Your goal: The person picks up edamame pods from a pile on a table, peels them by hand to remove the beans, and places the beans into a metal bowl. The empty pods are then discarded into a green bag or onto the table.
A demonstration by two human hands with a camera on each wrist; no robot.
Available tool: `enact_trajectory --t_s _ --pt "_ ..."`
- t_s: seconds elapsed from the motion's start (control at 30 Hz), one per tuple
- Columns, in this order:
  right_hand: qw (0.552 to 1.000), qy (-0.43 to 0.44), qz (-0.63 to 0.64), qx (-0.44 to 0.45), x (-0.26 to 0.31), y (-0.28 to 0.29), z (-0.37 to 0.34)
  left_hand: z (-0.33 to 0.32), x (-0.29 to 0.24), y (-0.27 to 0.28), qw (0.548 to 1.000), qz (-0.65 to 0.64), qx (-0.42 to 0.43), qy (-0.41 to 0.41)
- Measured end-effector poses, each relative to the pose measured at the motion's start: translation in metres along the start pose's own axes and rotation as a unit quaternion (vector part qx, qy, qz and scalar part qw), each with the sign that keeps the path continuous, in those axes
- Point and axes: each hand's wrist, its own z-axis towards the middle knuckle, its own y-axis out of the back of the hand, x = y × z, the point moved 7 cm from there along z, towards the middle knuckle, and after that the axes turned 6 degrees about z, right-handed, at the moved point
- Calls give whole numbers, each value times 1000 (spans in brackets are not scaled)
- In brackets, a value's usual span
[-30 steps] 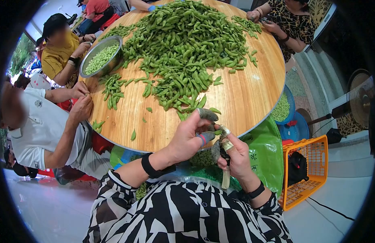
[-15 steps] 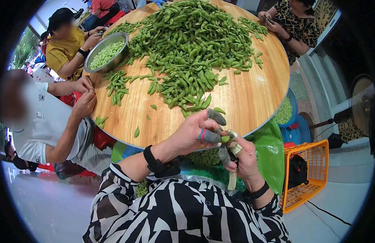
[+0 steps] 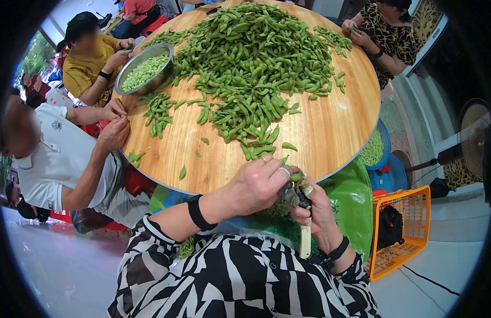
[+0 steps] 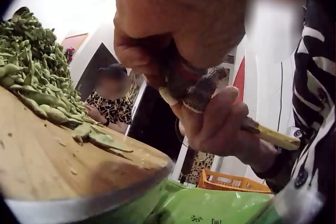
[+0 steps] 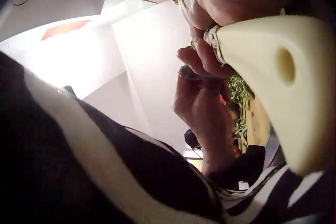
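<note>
Clock: read from the head view, bench centre as the dial.
Left hand: just off the bench edge between 5 and 6 o'clock, fingers curled inward, pinching a green pod; ring on one finger, grey wraps on others.
Right hand: beside the left, fingers curled round a pale handle that points toward 6; its far end is hidden among the fingers.
Handle detail: hole through it, seen in right wrist view.
Pod pile: heaped on the bench at 12, tapering toward 6; loose pods near the hands.
Small pod heap: on the bench, between 8 and 9.
Metal bowl: near 10, holding shelled beans.
Green sheet: beyond the bench edge, around 5.
Orange crate: beyond 4, dark item inside.
People: seated near 9, 10 and 2.
</note>
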Motion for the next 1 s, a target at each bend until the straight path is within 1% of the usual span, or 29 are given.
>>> enact_trajectory --t_s 0.07,0.13,0.17,0.2,0.23,0.27,0.3,0.33,0.37,0.4,0.43,0.47,0.5,0.53,0.57,0.63,0.67,0.73,0.77,0.8,0.83,0.87,0.9,0.93,0.97,1.0 --pt "1000 6 -5 9 1 -1 1 2 2 1 1000 -3 -6 -7" --pt "1000 11 -8 15 0 -3 1 3 9 -1 991 -128 -23 27" --pt "999 26 -24 -2 1 -3 0 2 9 -4 991 -129 -22 27" --pt "998 41 -40 -18 3 -2 0 2 14 -7 981 -178 -37 61" --pt "998 42 -40 -18 4 -2 0 1 18 -8 968 -225 -52 94" --pt "997 57 -61 -5 6 -3 0 1 17 -7 968 -225 -52 94" --pt "994 72 -82 8 9 -5 0 -3 27 -17 924 -329 -16 192" --pt "994 72 -82 8 10 -7 0 -9 33 -30 858 -426 21 286" --pt "988 91 -126 -8 13 -8 -1 -9 32 -32 858 -426 22 285" --pt "979 109 -170 -25 16 -9 -3 -8 32 -34 843 -453 5 290" --pt "979 108 -171 -25 18 -11 -3 -8 33 -35 828 -478 -13 294" --pt "960 136 -240 -40 23 -12 -5 -7 35 -33 827 -478 -14 295" --pt "936 163 -308 -55 29 -13 -6 -12 39 -42 758 -544 38 357" --pt "936 163 -307 -55 30 -12 -4 -18 37 -51 677 -602 90 414" --pt "925 172 -331 -64 33 -10 -2 -16 35 -50 676 -602 91 414" --pt "904 181 -378 -89 38 -11 1 -19 30 -55 635 -615 115 453" --pt "904 181 -376 -90 39 -13 3 -20 30 -57 635 -615 116 453" --pt "888 197 -405 -95 41 -18 5 -27 31 -67 568 -663 93 478" --pt "879 170 -439 -78 38 -7 8 -29 32 -70 568 -663 92 479" --pt "879 168 -439 -77 38 -3 9 -32 34 -72 577 -653 91 482" --pt "837 199 -507 -61 40 -6 8 -36 33 -74 585 -643 90 486" --pt "788 229 -570 -44 41 -11 7 -37 31 -74 584 -643 88 487" --pt "788 228 -570 -42 40 -13 6 -38 31 -70 635 -586 98 493" --pt "746 233 -623 -41 38 -20 2 -40 32 -67 682 -526 109 496" --pt "699 238 -673 -41 35 -24 -2 -41 31 -65 731 -483 133 464" --pt "699 237 -673 -41 34 -24 -5 -44 29 -65 730 -483 132 464"
